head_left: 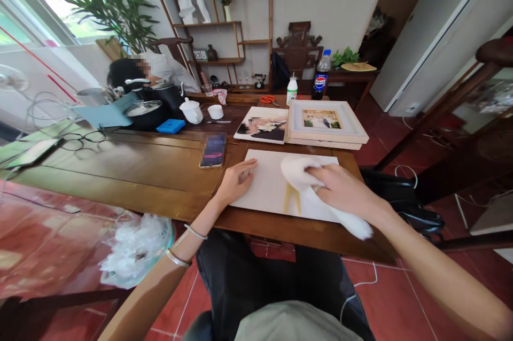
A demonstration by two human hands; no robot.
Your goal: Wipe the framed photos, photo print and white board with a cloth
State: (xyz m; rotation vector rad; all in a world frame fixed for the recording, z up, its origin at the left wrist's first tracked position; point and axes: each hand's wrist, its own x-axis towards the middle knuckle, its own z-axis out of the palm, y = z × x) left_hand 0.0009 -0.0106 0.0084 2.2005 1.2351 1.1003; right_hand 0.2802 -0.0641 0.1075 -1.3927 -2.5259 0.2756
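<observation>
A white board [272, 186] lies flat on the near edge of the wooden table [140, 170]. My left hand [236, 180] rests on the board's left edge, fingers curled down and pressing it. My right hand [340, 188] is closed on a white cloth [298, 170] and presses it onto the board's top surface. The cloth trails under my wrist toward the table's front edge. A small yellowish mark or piece [292, 199] shows on the board just in front of the cloth.
A phone [214, 149] lies left of the board. Behind it sit a photo print [262, 124] and a white picture frame [326, 123], then scissors [267, 99], a glue bottle [292, 90] and a cola bottle [320, 76]. A person [132, 71] sits far left behind pots. A plastic bag [136, 247] hangs below the table.
</observation>
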